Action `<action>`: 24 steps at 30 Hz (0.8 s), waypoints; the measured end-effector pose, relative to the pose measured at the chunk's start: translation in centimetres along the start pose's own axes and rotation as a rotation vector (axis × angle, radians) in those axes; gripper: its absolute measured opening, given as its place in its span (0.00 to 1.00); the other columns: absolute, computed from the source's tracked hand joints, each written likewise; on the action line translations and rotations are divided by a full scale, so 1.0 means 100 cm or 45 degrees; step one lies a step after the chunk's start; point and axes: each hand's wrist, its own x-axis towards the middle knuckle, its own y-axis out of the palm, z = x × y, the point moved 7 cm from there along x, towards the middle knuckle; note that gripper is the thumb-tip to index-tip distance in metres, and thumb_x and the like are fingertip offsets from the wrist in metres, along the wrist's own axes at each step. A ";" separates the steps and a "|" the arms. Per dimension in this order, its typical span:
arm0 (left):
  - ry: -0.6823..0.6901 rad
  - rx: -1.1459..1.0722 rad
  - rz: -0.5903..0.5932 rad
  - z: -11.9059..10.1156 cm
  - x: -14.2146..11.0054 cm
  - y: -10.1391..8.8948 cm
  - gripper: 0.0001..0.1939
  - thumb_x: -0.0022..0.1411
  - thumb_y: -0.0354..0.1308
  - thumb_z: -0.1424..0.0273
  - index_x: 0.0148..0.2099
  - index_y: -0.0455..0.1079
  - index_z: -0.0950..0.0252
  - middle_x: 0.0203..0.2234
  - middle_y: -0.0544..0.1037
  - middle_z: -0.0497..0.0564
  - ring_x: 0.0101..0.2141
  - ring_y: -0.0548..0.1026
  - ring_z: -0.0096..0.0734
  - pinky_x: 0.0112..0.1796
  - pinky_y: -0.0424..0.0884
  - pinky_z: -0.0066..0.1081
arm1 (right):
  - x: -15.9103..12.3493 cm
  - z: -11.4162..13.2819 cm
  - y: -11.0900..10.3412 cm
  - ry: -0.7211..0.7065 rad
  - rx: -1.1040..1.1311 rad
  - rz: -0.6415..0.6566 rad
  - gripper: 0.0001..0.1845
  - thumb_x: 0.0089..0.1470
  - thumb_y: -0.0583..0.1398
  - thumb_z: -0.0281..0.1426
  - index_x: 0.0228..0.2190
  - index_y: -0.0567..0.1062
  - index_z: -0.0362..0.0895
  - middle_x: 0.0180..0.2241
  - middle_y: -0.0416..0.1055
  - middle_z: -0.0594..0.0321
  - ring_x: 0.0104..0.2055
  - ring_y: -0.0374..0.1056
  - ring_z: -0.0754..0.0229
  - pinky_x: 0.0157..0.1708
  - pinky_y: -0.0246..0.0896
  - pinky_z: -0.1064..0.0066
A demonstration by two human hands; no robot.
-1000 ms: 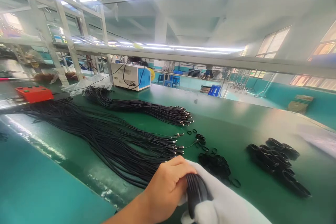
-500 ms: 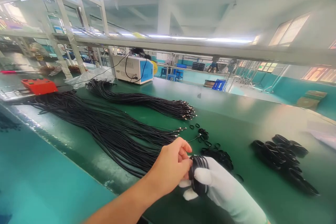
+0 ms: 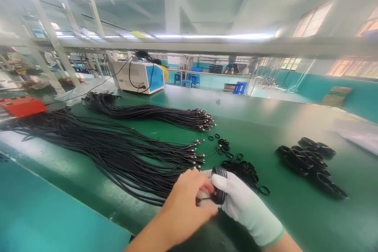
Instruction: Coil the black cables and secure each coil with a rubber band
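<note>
A coiled black cable (image 3: 219, 189) is gripped by my right hand (image 3: 236, 193), which wears a white glove. Its thumb presses across the loops. My bare left hand (image 3: 184, 202) is at the coil's left side with curled fingers, and a short dark length of the cable runs into them; the fingertips are partly hidden. Left of my hands lies a spread bundle of black cables (image 3: 126, 153) with metal-tipped plugs at its right end. Just beyond my right hand is a heap of small black rings (image 3: 243, 171), some lying loose around it.
Finished-looking black coils (image 3: 310, 161) are piled at the right. A second cable bundle (image 3: 153, 113) lies farther back, near a white and blue machine (image 3: 138, 78). A red box (image 3: 22, 106) sits at the far left of the green table (image 3: 254, 114). A shelf beam (image 3: 189, 46) crosses above.
The left hand has turned and moved lower beside the coil, its fingers now at the coil's lower left. The right hand still holds the coil, now tilted differently. The whole view has shifted slightly.
</note>
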 end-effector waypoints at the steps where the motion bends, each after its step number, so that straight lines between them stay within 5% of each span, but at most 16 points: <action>1: 0.063 0.027 0.019 -0.003 -0.004 0.006 0.08 0.46 0.61 0.77 0.28 0.65 0.62 0.32 0.72 0.43 0.36 0.66 0.31 0.37 0.59 0.30 | 0.001 0.002 0.001 -0.041 0.000 0.018 0.12 0.53 0.59 0.34 0.28 0.70 0.36 0.26 0.63 0.61 0.27 0.61 0.65 0.27 0.60 0.73; 5: 0.168 0.126 -0.054 -0.005 -0.011 0.015 0.11 0.46 0.63 0.77 0.22 0.63 0.65 0.27 0.73 0.44 0.35 0.65 0.32 0.38 0.57 0.33 | 0.000 0.006 0.004 -0.086 -0.048 0.029 0.09 0.53 0.59 0.30 0.27 0.72 0.35 0.25 0.63 0.61 0.29 0.62 0.65 0.33 0.60 0.71; 8: 0.085 -0.073 0.074 0.000 -0.003 0.006 0.03 0.51 0.60 0.73 0.30 0.68 0.61 0.29 0.72 0.45 0.33 0.67 0.30 0.34 0.61 0.30 | -0.008 0.000 0.000 0.100 0.064 0.043 0.10 0.53 0.58 0.32 0.33 0.72 0.36 0.27 0.64 0.60 0.29 0.63 0.64 0.30 0.62 0.71; 12: -0.071 -0.196 0.115 0.007 0.012 -0.012 0.10 0.56 0.52 0.71 0.41 0.67 0.59 0.26 0.71 0.43 0.26 0.67 0.26 0.28 0.62 0.26 | -0.020 -0.009 -0.008 0.276 0.038 -0.033 0.16 0.50 0.62 0.35 0.39 0.70 0.38 0.33 0.66 0.56 0.34 0.67 0.58 0.28 0.68 0.67; 15: -0.061 -0.121 0.145 0.006 0.019 -0.004 0.09 0.52 0.52 0.74 0.37 0.67 0.60 0.24 0.72 0.43 0.26 0.67 0.26 0.28 0.61 0.25 | -0.020 -0.014 -0.008 0.254 -0.063 -0.040 0.16 0.48 0.63 0.34 0.37 0.71 0.36 0.35 0.67 0.53 0.33 0.68 0.57 0.25 0.70 0.67; 19: -0.055 -0.009 0.006 0.010 0.019 0.005 0.05 0.52 0.50 0.76 0.28 0.65 0.62 0.24 0.71 0.45 0.26 0.67 0.27 0.27 0.61 0.25 | -0.016 -0.020 -0.005 0.271 -0.092 -0.022 0.16 0.44 0.64 0.33 0.34 0.71 0.36 0.31 0.65 0.57 0.28 0.67 0.63 0.20 0.68 0.75; 24: -0.026 0.051 -0.065 0.011 0.016 0.012 0.07 0.53 0.49 0.77 0.28 0.67 0.62 0.24 0.71 0.46 0.26 0.68 0.27 0.27 0.62 0.25 | -0.014 -0.019 -0.003 0.273 -0.089 -0.044 0.17 0.40 0.66 0.32 0.33 0.70 0.36 0.26 0.63 0.61 0.27 0.65 0.63 0.20 0.69 0.73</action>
